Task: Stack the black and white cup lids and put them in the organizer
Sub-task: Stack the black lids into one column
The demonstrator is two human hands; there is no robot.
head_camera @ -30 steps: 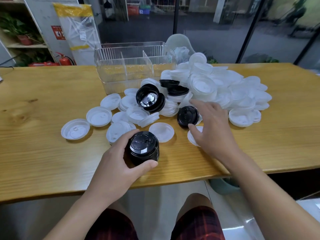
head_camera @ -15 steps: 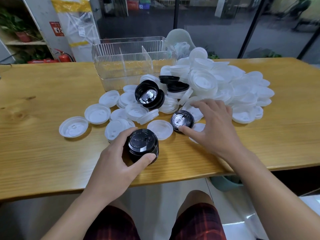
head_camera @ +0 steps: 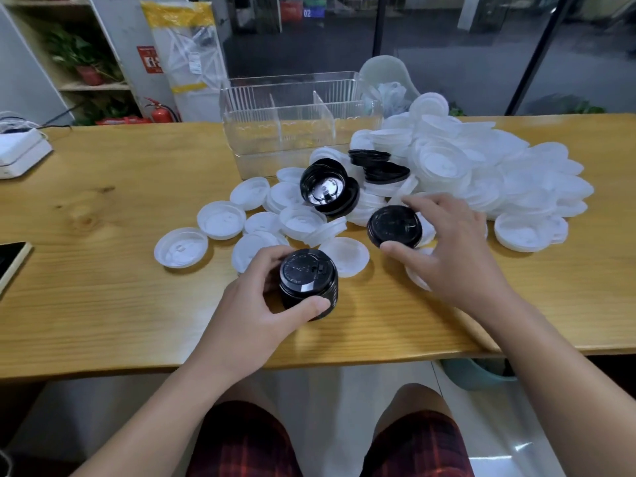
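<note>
My left hand (head_camera: 256, 313) grips a short stack of black lids (head_camera: 308, 282) standing near the table's front edge. My right hand (head_camera: 454, 249) holds a single black lid (head_camera: 394, 226) between thumb and fingers, just right of and behind the stack, tilted slightly. More black lids lie further back: an upturned one (head_camera: 325, 187) and two flat ones (head_camera: 378, 165). A big heap of white lids (head_camera: 481, 166) fills the right side, and loose white lids (head_camera: 220, 220) are scattered left of centre. The clear organizer (head_camera: 299, 125) with dividers stands behind them.
The wooden table (head_camera: 103, 287) has its front edge close to my legs. A white device (head_camera: 20, 153) sits at the far left, and a phone (head_camera: 10, 259) lies at the left edge. A pale chair back (head_camera: 385, 74) rises behind the organizer.
My right hand has picked up the single black lid, turned it top side up, and lifted it off the table. My left hand keeps hold of the black stack.
</note>
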